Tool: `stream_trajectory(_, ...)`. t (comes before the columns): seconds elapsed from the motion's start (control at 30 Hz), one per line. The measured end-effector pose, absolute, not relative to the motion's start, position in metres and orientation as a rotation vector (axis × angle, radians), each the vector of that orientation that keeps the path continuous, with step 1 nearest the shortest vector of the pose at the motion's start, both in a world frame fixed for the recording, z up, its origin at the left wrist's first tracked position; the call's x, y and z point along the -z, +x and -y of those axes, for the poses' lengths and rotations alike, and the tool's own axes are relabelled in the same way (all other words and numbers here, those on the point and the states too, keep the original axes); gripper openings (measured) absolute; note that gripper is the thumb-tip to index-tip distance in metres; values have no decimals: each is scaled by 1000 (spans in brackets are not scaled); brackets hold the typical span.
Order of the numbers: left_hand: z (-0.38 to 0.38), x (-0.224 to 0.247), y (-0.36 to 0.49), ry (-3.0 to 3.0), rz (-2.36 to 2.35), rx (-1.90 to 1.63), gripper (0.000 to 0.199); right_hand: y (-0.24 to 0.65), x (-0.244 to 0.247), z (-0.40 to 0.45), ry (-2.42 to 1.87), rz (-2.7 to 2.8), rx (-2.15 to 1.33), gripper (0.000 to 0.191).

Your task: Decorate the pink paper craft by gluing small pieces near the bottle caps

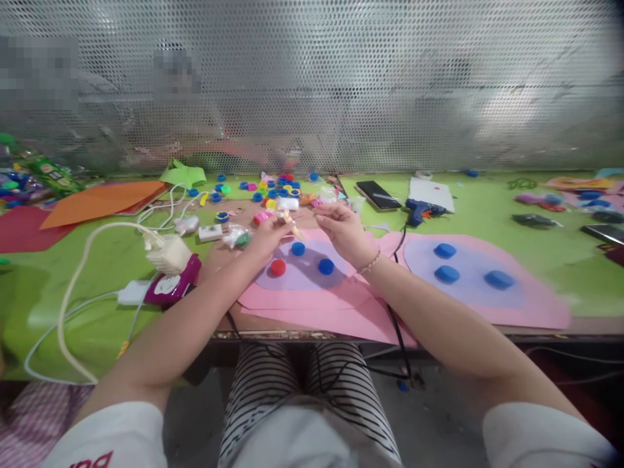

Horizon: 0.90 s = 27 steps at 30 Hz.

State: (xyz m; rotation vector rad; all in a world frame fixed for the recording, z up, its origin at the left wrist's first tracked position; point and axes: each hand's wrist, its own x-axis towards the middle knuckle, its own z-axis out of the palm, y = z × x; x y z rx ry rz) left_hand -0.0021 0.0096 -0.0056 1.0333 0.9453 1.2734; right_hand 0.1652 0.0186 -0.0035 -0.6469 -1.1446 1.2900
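My left hand (268, 237) is closed on a small cream-coloured piece (294, 227) that sticks out past the fingertips; its kind is unclear. Close by on the right, my right hand (344, 233) is raised with thumb and fingers pinched together. What it holds, if anything, is too small to make out. Under both hands lies a pink paper shape (260, 299) with a lilac paper piece (305, 281) on top. On the lilac sit a red bottle cap (277, 267) and two blue caps, one blue cap (298, 249) farther back and another blue cap (326, 266) to the right.
To the right, another pink and lilac paper shape (541, 302) bears three blue caps. Behind it lie a blue glue gun (423, 211) and a black phone (379, 195). Loose caps (283, 188) cluster at the back. A purple power strip (174, 283) with cables stands left.
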Motion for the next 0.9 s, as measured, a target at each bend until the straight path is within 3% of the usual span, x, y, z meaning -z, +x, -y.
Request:
stream_trajectory(0.47, -9, 3, -3, 1015, -944, -1250, 7, 163, 1, -17, -650, 1152, -1345, 30)
stream_trajectory(0.9, -6, 1, -2, 1013, -952, -1220, 4, 165, 1, -18, -659, 1126, -1379, 20)
